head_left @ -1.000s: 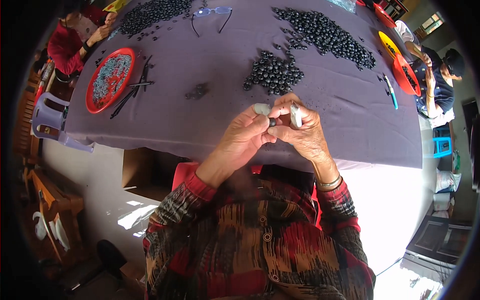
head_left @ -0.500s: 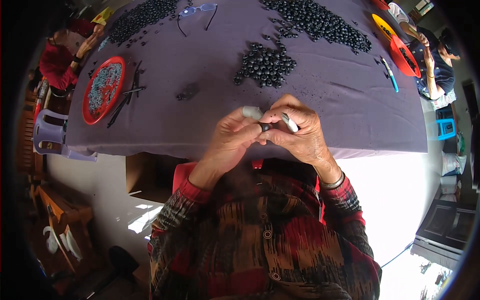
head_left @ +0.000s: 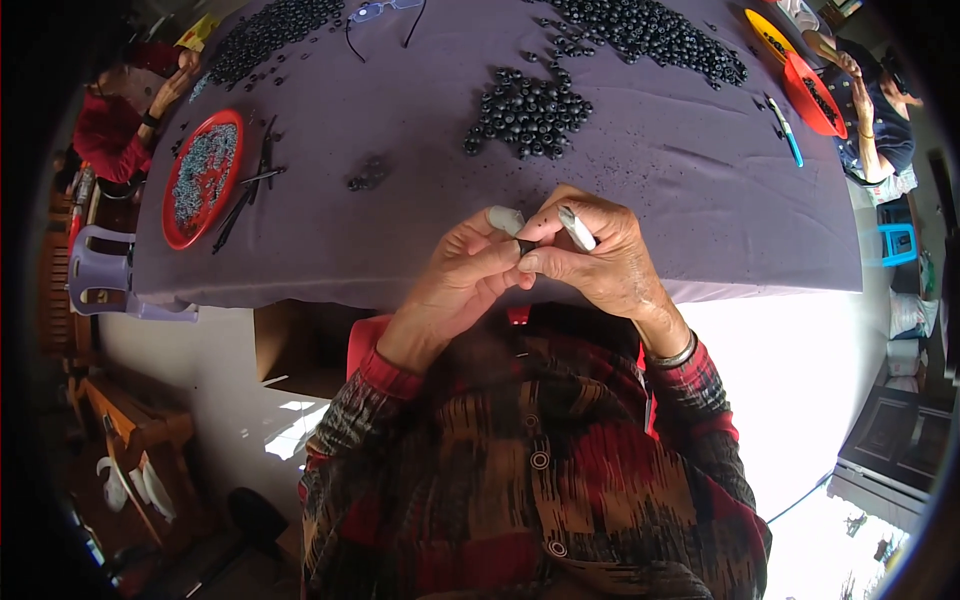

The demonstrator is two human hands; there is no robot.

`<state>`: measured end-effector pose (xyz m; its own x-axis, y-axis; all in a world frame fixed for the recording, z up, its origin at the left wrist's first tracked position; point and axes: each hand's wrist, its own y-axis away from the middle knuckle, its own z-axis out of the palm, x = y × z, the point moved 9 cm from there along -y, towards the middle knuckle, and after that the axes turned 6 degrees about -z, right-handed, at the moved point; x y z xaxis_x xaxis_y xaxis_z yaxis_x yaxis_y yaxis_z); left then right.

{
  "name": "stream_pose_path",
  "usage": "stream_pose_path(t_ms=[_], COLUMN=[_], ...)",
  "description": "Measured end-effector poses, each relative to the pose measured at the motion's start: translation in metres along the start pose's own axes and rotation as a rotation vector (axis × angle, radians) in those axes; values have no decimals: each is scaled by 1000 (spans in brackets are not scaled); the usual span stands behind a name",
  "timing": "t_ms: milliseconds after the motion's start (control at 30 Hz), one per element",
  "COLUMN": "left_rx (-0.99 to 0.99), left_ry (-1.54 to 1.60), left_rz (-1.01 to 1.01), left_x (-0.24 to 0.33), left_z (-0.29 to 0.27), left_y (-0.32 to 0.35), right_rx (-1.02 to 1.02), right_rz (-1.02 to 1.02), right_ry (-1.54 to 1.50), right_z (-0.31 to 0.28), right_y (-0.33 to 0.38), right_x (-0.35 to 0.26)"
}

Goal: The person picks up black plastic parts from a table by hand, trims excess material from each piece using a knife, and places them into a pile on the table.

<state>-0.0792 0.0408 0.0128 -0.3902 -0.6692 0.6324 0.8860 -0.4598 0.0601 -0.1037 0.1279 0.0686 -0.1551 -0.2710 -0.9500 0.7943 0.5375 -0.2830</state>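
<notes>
Over the near edge of the cloth-covered table, my two hands meet fingertip to fingertip. My left hand (head_left: 455,270) pinches a small black round piece (head_left: 526,246), like a bead, between thumb and forefinger. A pale grey cover wraps that forefinger's tip. My right hand (head_left: 605,255) is closed too, its thumb and forefinger pressed against the same piece and partly hiding it. A white slim thing (head_left: 577,229) sticks up at its fingers; whether it is a wrap or a tool, I cannot tell. Beyond my hands lies a pile of similar black pieces (head_left: 528,115).
Larger black heaps lie at the far left (head_left: 270,45) and far right (head_left: 650,40). A red oval tray (head_left: 235,165) of small greyish bits is at left, beside black strips (head_left: 235,215). Glasses (head_left: 372,11), a blue-white pen (head_left: 787,135) and a red bowl (head_left: 835,128) are farther off. People sit at both sides.
The view has shifted slightly, so the table things sit higher. My fingers have closed in more around the black piece, and the white thing in my right hand has tilted more upright.
</notes>
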Motion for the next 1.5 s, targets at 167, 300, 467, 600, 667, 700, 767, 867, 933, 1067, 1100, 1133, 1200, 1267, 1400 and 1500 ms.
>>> stream_pose_path(t_ms=[167,300,467,600,667,700,767,867,933,1067,1100,1133,1200,1267,1400,1500], left_rx=[11,-6,32,45,60,47,34,49,35,11,21,31,21,11,46,92], left_ry=[-3,41,-3,37,37,53,69,55,86,68,76,83,79,75,71,34], left_rz=[-34,-41,74,119,129,135,139,129,135,131,130,130,134,139,145,163], left_x=[-1,-3,13,16,17,17,16,14,15,14,14,14,14,14,13,15], left_z=[-2,-2,-1,-5,-5,-5,-7,-12,-12,-7,-8,-8,-7,-6,-8,-9], left_y=[2,1,6,6,7,6,6,7,6,6,6,6,6,7,7,8], right_rx=[-38,52,60,-4,-28,-56,-34,-48,-54,-44,-42,-41,-35,-30,-49,-37], right_rz=[22,29,-9,-243,-280,-314,-332,-313,-335,-315,-317,-319,-299,-279,-276,-276], right_ry=[94,142,620,649,664,684,721,787,787,804,794,783,751,719,711,709], right_z=[1,-9,-16,0,5,9,9,9,10,9,9,9,8,7,8,9], right_y=[-1,-1,2,11,11,12,12,11,11,11,11,11,12,12,12,13], right_x=[-1,-5,-26,-24,-23,-24,-28,-27,-28,-28,-28,-27,-23,-22,-23,-23])
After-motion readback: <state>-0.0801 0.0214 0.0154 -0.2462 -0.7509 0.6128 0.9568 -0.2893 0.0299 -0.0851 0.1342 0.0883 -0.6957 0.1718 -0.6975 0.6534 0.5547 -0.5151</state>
